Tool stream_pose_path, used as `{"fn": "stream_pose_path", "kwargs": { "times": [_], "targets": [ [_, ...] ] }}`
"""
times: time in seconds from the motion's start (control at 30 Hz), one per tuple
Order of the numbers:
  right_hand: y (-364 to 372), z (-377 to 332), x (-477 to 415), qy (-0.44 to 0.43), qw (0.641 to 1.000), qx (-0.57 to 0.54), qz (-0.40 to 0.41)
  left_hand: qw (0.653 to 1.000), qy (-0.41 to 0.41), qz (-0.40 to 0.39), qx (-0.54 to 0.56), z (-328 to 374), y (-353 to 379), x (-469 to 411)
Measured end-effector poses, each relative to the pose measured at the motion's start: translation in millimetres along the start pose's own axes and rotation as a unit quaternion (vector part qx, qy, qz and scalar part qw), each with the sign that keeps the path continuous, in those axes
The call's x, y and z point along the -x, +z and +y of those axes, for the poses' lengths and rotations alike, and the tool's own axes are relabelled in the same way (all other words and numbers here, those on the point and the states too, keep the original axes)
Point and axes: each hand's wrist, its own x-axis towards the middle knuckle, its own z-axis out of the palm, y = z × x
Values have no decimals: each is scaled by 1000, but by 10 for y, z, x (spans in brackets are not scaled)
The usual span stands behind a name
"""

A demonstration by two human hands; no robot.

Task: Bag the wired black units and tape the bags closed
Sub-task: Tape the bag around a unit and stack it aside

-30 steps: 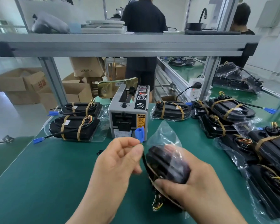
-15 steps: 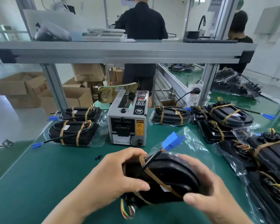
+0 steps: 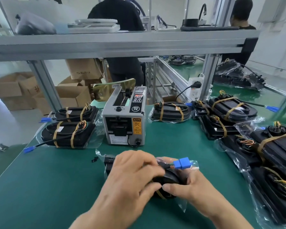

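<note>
Green bench mat [image 3: 39, 187] holds bagged units [image 3: 67, 134] left and right, while left hand [image 3: 135, 172] and right hand [image 3: 193, 187] both clutch another black unit [image 3: 168, 179], its bag [image 3: 182, 207] apparently not yet taped.

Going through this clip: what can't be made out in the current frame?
1. Head view: the black unit is mostly hidden under the left hand and right hand; bag mouth unclear.
2. Left fingertips on its wire: motion-blurred.
3. The tape dispenser slot: too dark to show any strip.
4. The bagged units at right: cut by the frame edge.
</note>
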Motion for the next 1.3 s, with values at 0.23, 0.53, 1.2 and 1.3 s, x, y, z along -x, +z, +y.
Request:
{"fn": "stream_pose_path", "kwargs": {
  "times": [0.23,0.53,1.2,1.3],
  "targets": [
    [-98,149,1,-1,1000,-23,20,999,33,27,21,27,162,-19],
    [-108,134,41,5,993,-98,-67,994,31,-96,47,-5,-19,-129],
    [73,-26,-55,-59,985,155,-37,971,-182,-130,79,-205,-253,-470],
    [117,31,-4,-53,993,92,43,900,-390,1,194,-558,-316,-539]
  ]
}}
